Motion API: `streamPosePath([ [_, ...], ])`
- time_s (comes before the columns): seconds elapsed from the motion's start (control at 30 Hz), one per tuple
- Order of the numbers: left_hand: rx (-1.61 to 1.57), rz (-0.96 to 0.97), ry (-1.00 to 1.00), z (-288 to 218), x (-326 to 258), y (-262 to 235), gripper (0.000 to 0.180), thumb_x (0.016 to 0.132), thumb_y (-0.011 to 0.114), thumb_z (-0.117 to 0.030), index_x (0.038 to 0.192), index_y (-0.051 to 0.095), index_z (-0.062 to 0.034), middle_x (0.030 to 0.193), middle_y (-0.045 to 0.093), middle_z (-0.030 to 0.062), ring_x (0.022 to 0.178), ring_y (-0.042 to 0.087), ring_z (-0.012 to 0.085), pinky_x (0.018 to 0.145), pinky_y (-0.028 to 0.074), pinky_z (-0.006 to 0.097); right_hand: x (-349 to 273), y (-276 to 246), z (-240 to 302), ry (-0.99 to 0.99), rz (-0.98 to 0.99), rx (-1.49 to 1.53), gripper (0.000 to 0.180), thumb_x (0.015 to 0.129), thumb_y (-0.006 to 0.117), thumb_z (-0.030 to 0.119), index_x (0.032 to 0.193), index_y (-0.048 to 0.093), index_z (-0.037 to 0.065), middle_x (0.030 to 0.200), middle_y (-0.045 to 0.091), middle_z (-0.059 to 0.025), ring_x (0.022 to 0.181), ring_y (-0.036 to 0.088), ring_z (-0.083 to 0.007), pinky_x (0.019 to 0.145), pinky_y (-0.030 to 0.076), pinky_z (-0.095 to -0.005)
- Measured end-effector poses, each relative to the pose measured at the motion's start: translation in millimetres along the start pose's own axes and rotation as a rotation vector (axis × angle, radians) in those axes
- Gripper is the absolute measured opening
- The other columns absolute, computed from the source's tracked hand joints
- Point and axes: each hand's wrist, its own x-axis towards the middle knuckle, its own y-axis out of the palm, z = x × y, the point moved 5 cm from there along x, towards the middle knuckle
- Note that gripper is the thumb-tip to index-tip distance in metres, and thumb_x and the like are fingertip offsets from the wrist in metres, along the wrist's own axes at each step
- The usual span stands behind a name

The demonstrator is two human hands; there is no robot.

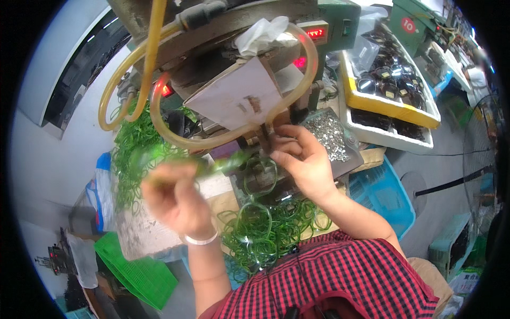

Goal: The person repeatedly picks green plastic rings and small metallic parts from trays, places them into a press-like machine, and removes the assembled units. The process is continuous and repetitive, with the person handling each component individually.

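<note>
Workshop bench beneath a green press-type machine [249,32], looped with yellowish hoses [297,101], was where you stood, in a red checked shirt [340,276]. Your left hand [178,199], blurred by motion, was closed around a green, stem-like piece [223,164] that ran toward the machine's work point; how tightly the fingers gripped could not be told through the blur. Your right hand [303,159] was curled at the tooling beside a dark fixture [260,175], fingertips pinched together on something too small to identify. A tray of small silvery metal parts [329,135] lay just beside that hand. Green rings [265,228] were heaped on the bench in front of you, and a second tangle of green loops [135,149] rose behind your left hand. Judging by these two large piles, much material remained at hand; which pile was finished and which unworked could not be told. Further right, a yellow bin [388,101] held dark bagged items, with a blue basket [385,194] below it and a green crate [135,271] at lower left.
</note>
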Motion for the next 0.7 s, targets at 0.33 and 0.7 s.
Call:
streamPosePath([
  [0.33, 0.020, -0.017, -0.042, -9.7, -2.6, -1.4, 0.006, 0.097, 0.053, -0.006, 0.096, 0.049, -0.0013, 0.089, 0.057, 0.0107, 0.077, 0.058, 0.0182, 0.067, 0.056, 0.032, -24.6, 13.3, 26.4, -0.049, 0.031, -0.145, 0.050, 0.087, 0.054, -0.004, 0.136, 0.043, -0.005, 0.123, 0.060, -0.0205, 0.113, 0.061, -0.0226, 0.099, 0.045, -0.0318],
  [0.7, 0.119, 0.132, -0.257, -35.1, -31.7, 13.4, 0.020, 0.078, 0.072, 0.006, 0.097, 0.068, 0.0010, 0.090, 0.073, 0.0130, 0.079, 0.069, 0.0185, 0.074, 0.053, 0.028, -2.0, -113.0, -29.4, -0.297, -0.237, -1.484, 0.022, 0.075, 0.071, 0.010, 0.095, 0.065, 0.003, 0.123, 0.059, -0.0187, 0.126, 0.048, -0.0380, 0.101, 0.043, -0.0469],
])
